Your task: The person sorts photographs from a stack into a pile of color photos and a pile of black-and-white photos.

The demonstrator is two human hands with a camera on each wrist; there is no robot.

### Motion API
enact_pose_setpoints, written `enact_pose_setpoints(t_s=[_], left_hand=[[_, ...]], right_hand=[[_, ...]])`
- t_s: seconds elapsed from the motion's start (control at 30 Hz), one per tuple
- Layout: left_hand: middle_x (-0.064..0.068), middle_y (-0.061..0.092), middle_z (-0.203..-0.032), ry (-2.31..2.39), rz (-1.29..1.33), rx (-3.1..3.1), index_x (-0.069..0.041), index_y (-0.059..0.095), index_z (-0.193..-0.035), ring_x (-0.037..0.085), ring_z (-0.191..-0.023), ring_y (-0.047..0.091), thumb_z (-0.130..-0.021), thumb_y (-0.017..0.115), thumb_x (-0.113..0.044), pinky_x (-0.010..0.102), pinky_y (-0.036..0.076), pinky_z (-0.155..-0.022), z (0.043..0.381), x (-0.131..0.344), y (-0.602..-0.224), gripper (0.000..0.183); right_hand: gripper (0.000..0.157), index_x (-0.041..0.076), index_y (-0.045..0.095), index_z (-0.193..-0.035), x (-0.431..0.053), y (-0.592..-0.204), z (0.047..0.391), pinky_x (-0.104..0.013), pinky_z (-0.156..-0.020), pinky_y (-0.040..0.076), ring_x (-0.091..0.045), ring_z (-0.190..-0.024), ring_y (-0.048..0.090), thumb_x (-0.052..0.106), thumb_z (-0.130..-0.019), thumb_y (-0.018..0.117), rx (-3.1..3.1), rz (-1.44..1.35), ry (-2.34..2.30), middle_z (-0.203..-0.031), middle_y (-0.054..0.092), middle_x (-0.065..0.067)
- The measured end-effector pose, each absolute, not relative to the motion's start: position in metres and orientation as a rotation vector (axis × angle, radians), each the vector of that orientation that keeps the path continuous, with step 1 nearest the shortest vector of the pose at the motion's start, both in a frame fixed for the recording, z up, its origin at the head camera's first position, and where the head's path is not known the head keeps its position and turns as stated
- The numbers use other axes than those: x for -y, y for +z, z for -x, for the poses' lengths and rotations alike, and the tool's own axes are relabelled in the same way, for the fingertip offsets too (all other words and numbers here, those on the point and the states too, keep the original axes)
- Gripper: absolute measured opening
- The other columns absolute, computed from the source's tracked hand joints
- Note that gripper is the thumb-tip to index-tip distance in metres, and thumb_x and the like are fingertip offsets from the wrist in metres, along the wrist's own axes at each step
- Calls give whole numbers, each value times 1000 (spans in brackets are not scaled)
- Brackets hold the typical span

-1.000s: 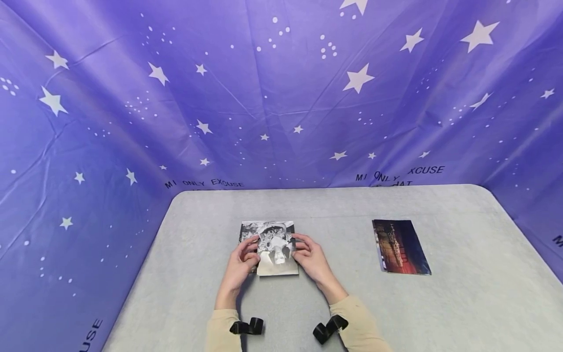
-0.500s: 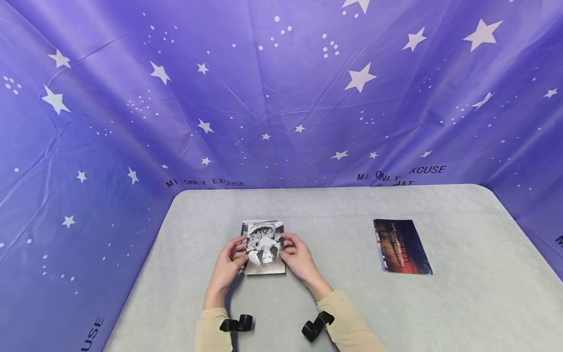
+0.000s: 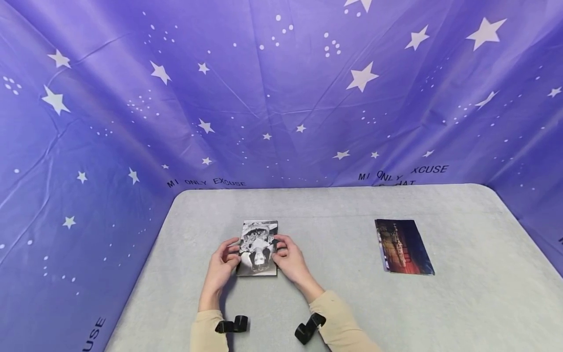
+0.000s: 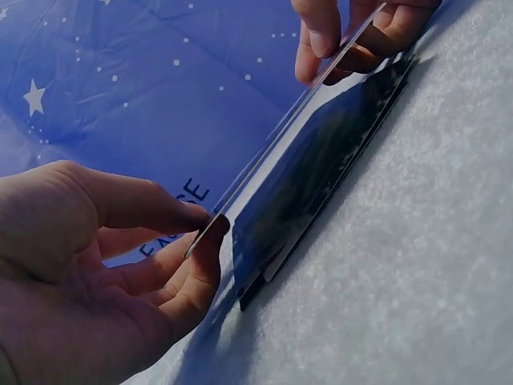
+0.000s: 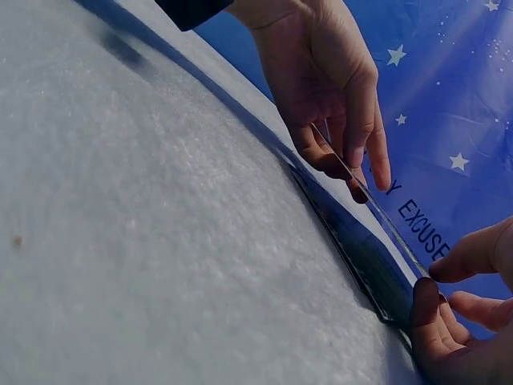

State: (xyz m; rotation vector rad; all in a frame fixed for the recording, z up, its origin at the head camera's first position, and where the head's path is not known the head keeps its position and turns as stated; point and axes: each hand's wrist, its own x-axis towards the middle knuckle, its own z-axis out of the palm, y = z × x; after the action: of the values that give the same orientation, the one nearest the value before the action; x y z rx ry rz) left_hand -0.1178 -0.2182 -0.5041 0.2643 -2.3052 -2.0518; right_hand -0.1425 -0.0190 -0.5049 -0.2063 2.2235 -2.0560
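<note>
A black-and-white photo card (image 3: 258,248), its picture upside down, is held between both hands at the left of the table. My left hand (image 3: 221,266) pinches its left edge between thumb and fingers, and my right hand (image 3: 290,260) pinches the right edge. In the left wrist view the held card (image 4: 276,152) is raised and apart from a small dark pile of cards (image 4: 321,172) lying on the table beneath it. From the right wrist the same gap shows between the card (image 5: 394,231) and the pile (image 5: 361,257). The pile is hidden from above.
A second pile of cards (image 3: 403,247), with a dark blue and red picture on top, lies slightly fanned on the right of the grey table (image 3: 334,215). A purple star-printed curtain (image 3: 281,98) hangs behind the table and at its sides.
Both hands have moved left together with the photo card. It now covers the pile that showed at its left edge before. The right-hand pile has not moved.
</note>
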Motion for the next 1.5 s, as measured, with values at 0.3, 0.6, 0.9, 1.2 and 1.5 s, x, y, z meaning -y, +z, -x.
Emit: enact_pose_setpoints(t_s=[0.3,0.6,0.9,1.2,1.5], left_hand=[[31,58,-113,-1979,-268,2309,11,51,-129,10,-80,59,-79,53,20,17,46,-69,119,224,-511,51],[31,59,-114,-1939,-270,2316,12,50,-129,20,-93,59,-81,54,19,20,47,-79,121,228,-510,48],[31,61,-114,-1842,-271,2371,11,52,-127,36,-102,59,-81,56,16,18,46,-81,122,232,-508,46],[32,61,-114,-1848,-267,2373,12,52,-127,38,-103,61,-83,56,15,14,46,-79,122,231,-509,44],[29,62,-114,-1833,-282,2407,10,53,-127,37,-104,62,-87,60,9,14,47,-78,123,233,-506,41]], right_hand=[[50,-6,54,-123,28,-517,145,-24,-62,49,-15,-72,59,-9,-74,63,-2257,183,-2048,-96,56,-14],[49,-5,55,-123,38,-517,144,-26,-64,50,-16,-74,59,-9,-74,63,-2293,121,-2050,-97,56,-14],[48,-4,58,-122,45,-517,144,-26,-67,50,-15,-74,60,-5,-74,67,-2430,134,-1952,-101,56,-13],[50,-6,60,-121,43,-520,145,-23,-65,47,-7,-66,55,-5,-72,68,-2534,178,-1889,-101,55,-13],[41,-3,64,-115,33,-519,146,-23,-62,50,-15,-70,61,-3,-74,71,-2479,144,-1943,-103,56,-17]])
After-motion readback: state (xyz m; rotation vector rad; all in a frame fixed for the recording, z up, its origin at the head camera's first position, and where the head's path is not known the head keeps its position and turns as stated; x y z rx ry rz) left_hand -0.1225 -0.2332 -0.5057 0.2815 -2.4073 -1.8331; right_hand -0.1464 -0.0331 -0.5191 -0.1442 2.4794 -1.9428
